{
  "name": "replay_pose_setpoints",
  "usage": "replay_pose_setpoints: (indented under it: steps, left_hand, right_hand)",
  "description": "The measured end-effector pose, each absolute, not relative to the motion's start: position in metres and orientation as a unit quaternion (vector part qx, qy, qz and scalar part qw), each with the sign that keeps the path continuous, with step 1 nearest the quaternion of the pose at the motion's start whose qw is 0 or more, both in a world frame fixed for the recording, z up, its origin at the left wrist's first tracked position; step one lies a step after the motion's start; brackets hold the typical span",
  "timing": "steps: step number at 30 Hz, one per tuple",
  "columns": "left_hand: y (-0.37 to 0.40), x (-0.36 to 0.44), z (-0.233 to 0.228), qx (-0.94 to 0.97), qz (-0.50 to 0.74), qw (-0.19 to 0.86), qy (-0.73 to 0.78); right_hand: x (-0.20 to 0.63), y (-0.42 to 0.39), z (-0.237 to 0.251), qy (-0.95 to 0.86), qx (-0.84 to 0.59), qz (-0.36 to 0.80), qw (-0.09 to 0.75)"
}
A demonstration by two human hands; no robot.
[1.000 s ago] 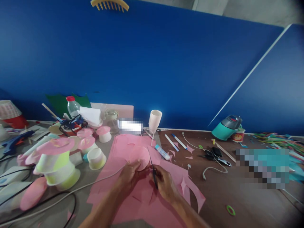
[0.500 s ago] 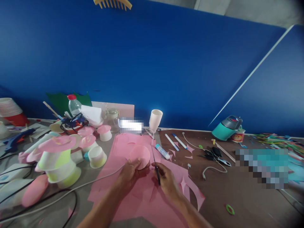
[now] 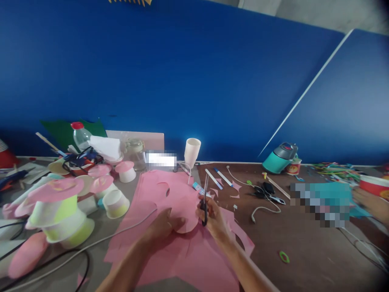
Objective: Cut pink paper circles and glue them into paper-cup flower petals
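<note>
My left hand (image 3: 164, 225) pinches a round pink paper piece (image 3: 186, 217) just above the large pink paper sheet (image 3: 170, 251) on the table. My right hand (image 3: 212, 217) grips dark scissors (image 3: 205, 202), blades pointing up and away, at the right edge of the round piece. A blue-and-white glue stick (image 3: 198, 188) lies just beyond the scissor tips.
Cups topped with pink discs (image 3: 57, 202) crowd the left, with cables (image 3: 60, 259). A white cup (image 3: 192, 152), pens (image 3: 217, 178), a teal appliance (image 3: 278, 158) and a black cable bundle (image 3: 264, 192) lie behind. Another person's hand (image 3: 369, 205) is at the right edge by a red cup (image 3: 375, 185).
The scissors swung from lying flat to pointing upright, and my right hand rose beside the round piece. The view shifted right, showing another person's hand and a red cup.
</note>
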State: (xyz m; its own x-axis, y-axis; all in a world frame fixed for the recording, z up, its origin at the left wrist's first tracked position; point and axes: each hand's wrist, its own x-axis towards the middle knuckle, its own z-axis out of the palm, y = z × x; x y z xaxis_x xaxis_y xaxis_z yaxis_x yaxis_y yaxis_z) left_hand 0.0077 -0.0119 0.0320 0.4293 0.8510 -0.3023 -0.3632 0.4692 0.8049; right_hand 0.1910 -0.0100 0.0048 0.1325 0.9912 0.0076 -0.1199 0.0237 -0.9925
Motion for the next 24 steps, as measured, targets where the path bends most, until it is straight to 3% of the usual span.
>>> replay_pose_setpoints:
  steps: [5,15,24]
  left_hand:
    - [-0.009,0.005,0.034,0.400,0.353,0.778,0.332]
    - [-0.008,0.023,0.034,0.287,0.469,0.792,0.265]
    - [-0.017,0.024,0.035,0.330,0.441,0.795,0.255]
  right_hand:
    - [0.190,-0.010,0.000,-0.464,-0.506,0.474,0.552]
    - [0.170,-0.019,0.003,-0.344,-0.518,0.408,0.669]
    - [0.166,-0.021,0.003,-0.344,-0.523,0.406,0.666]
